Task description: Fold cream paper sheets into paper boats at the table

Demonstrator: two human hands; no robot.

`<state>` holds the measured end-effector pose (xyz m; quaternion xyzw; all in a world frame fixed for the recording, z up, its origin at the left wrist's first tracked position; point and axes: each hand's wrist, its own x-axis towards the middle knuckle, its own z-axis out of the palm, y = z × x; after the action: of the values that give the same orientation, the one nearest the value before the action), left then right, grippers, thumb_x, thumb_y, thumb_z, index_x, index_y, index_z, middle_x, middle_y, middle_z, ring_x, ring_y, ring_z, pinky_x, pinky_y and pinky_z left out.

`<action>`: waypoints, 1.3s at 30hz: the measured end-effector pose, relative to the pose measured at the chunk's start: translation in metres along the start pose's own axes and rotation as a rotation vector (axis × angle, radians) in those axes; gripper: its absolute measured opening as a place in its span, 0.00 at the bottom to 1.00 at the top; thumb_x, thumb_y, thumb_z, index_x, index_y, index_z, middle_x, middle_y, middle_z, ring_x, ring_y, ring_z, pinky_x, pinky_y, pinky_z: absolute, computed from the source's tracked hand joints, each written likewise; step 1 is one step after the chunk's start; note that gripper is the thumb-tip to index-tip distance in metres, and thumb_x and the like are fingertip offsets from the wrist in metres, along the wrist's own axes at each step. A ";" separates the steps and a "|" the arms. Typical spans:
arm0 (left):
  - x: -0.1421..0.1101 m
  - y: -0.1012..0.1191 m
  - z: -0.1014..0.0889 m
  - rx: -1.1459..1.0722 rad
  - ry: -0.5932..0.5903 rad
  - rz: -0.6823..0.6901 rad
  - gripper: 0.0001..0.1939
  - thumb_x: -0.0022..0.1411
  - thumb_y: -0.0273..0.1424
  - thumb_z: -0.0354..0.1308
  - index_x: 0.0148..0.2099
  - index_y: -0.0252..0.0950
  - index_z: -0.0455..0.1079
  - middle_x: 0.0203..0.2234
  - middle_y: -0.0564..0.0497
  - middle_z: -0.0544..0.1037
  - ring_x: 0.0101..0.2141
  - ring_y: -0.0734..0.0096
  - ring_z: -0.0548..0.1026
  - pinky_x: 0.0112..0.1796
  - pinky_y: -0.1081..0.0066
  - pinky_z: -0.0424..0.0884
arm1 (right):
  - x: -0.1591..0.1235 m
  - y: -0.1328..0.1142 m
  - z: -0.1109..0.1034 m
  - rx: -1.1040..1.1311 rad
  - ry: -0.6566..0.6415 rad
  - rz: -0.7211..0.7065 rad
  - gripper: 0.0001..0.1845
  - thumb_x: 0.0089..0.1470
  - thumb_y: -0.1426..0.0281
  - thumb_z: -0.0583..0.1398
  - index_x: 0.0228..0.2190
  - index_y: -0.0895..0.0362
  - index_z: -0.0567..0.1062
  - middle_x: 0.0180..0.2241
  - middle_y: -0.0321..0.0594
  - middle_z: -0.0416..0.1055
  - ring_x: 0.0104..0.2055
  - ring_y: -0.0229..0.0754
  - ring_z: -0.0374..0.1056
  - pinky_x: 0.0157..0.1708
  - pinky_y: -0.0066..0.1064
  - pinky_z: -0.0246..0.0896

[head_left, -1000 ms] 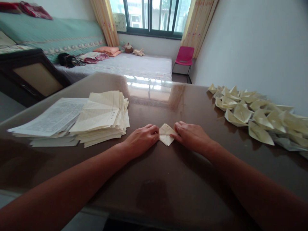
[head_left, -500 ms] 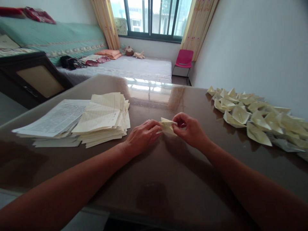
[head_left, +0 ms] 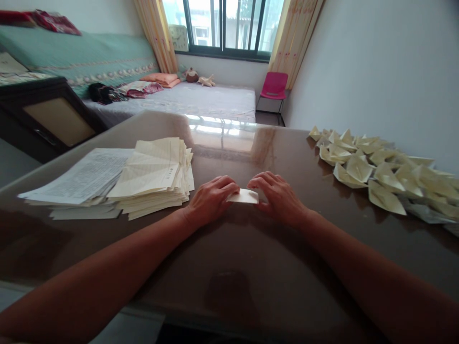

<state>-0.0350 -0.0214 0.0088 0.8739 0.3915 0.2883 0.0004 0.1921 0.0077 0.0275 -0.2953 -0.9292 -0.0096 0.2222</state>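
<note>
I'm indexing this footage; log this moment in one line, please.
left hand: holding folded paper | right hand: open, at paper's right end | cream paper stack: on table, left | boat-shaped papers: on table, right

A small folded paper (head_left: 244,196), pale cream and unmarked on the face turned this way, spans the gap between a person's left hand (head_left: 214,198) and right hand (head_left: 278,197) above a brown tabletop (head_left: 233,267). It shows as a narrow, roughly oblong strip, long side running left to right, with a gentle bow along its upper edge. Fingers cover its left end; the right thumb meets its lower right corner. Whether its underside touches the tabletop is hard to tell from here.
</note>
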 end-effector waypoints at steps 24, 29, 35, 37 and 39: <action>-0.002 0.013 -0.004 0.002 -0.273 0.023 0.16 0.68 0.35 0.47 0.39 0.38 0.76 0.37 0.47 0.73 0.38 0.69 0.69 0.40 0.71 0.67 | -0.002 0.025 -0.010 0.269 -0.365 -0.020 0.10 0.59 0.66 0.56 0.36 0.54 0.77 0.36 0.40 0.73 0.39 0.39 0.66 0.38 0.28 0.55; 0.000 0.008 -0.002 -0.187 -0.261 -0.206 0.11 0.64 0.35 0.53 0.37 0.38 0.76 0.33 0.51 0.76 0.35 0.71 0.72 0.38 0.74 0.67 | -0.002 0.031 0.002 0.452 -0.315 0.151 0.13 0.59 0.64 0.56 0.33 0.57 0.77 0.32 0.39 0.73 0.33 0.37 0.66 0.36 0.27 0.57; 0.002 0.007 0.004 -0.208 -0.201 -0.393 0.11 0.64 0.35 0.53 0.43 0.38 0.73 0.32 0.52 0.78 0.32 0.71 0.75 0.34 0.73 0.68 | -0.003 0.024 0.011 0.537 -0.257 0.350 0.10 0.56 0.65 0.57 0.36 0.57 0.74 0.29 0.35 0.73 0.30 0.35 0.65 0.32 0.25 0.57; 0.002 0.008 0.008 -0.137 -0.205 -0.382 0.12 0.65 0.35 0.51 0.46 0.38 0.71 0.33 0.51 0.78 0.34 0.68 0.75 0.36 0.71 0.69 | -0.002 0.020 0.011 0.480 -0.236 0.379 0.08 0.56 0.66 0.57 0.35 0.57 0.73 0.29 0.35 0.73 0.30 0.36 0.65 0.32 0.26 0.57; 0.002 0.010 0.011 -0.053 -0.209 -0.364 0.14 0.66 0.35 0.49 0.50 0.37 0.69 0.36 0.49 0.78 0.37 0.66 0.76 0.39 0.68 0.70 | -0.002 0.015 0.012 0.405 -0.219 0.408 0.07 0.56 0.67 0.56 0.35 0.56 0.71 0.29 0.35 0.73 0.30 0.36 0.66 0.31 0.27 0.56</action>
<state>-0.0221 -0.0244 0.0028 0.8136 0.5330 0.2015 0.1158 0.1967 0.0212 0.0143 -0.4249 -0.8521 0.2524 0.1724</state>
